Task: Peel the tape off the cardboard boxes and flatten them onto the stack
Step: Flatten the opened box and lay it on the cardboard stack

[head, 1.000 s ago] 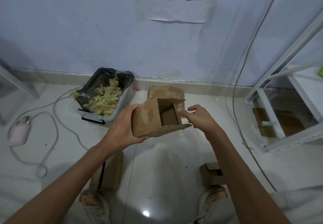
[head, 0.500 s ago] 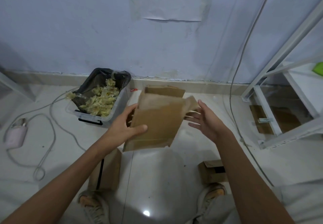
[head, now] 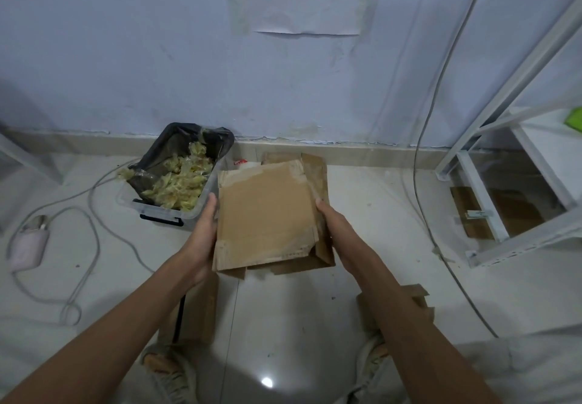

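A brown cardboard box point(head: 267, 214), pressed flat, is held level over the floor in front of me. My left hand point(head: 203, 233) grips its left edge, thumb on the side and fingers underneath. My right hand point(head: 333, 227) grips the right edge the same way. Strips of clear tape residue show along its top and bottom edges. Behind and under it, by the wall, lies the stack of flat cardboard point(head: 315, 164), mostly hidden by the held box.
A clear bin point(head: 163, 214) with a black liner full of crumpled tape stands left of the stack. One box point(head: 201, 315) lies under my left arm, a small one point(head: 419, 299) by my right foot. White shelving point(head: 504, 139) stands right; cables and a pink device point(head: 28, 246) lie left.
The box was open and upright in my left hand a second ago. It has since been collapsed flat and turned level, and my right hand has closed on its right edge.
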{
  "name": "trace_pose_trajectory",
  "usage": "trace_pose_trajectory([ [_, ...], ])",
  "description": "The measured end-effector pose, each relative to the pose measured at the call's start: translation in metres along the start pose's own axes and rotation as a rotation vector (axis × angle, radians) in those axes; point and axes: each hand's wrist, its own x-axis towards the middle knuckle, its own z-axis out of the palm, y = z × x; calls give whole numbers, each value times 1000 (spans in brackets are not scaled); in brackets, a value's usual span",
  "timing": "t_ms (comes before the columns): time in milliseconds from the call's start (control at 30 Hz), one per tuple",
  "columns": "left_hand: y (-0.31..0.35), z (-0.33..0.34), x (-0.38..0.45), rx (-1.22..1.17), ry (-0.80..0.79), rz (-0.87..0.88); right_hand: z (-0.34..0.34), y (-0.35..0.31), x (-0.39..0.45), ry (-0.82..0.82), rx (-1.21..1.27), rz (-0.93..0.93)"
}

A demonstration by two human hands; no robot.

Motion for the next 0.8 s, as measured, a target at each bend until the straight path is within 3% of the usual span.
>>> trace_pose_trajectory([
  [67, -5, -2, 4, -3, 45, 7, 6, -5, -2, -75, 1, -29],
  [233, -8, -8, 30, 332, 307, 174, -2, -9, -2, -128, 335, -15],
  [300, 0, -6, 44, 411, 378, 204, -13, -8, 3, -138, 335, -43],
  [433, 12, 1, 80, 579, 492, 326, -25, 4, 34, -28, 49, -109],
  [633, -1, 21, 162, 856, 360, 347, -28, 18, 108, 547, -436, -142],
  [700, -3, 23, 188, 1009, 323, 340, -33, 18, 133, 604, -625, -255],
  [800, -5, 23, 236, 1133, 320, 364, -40, 13, 185, 540, -898, -363],
])
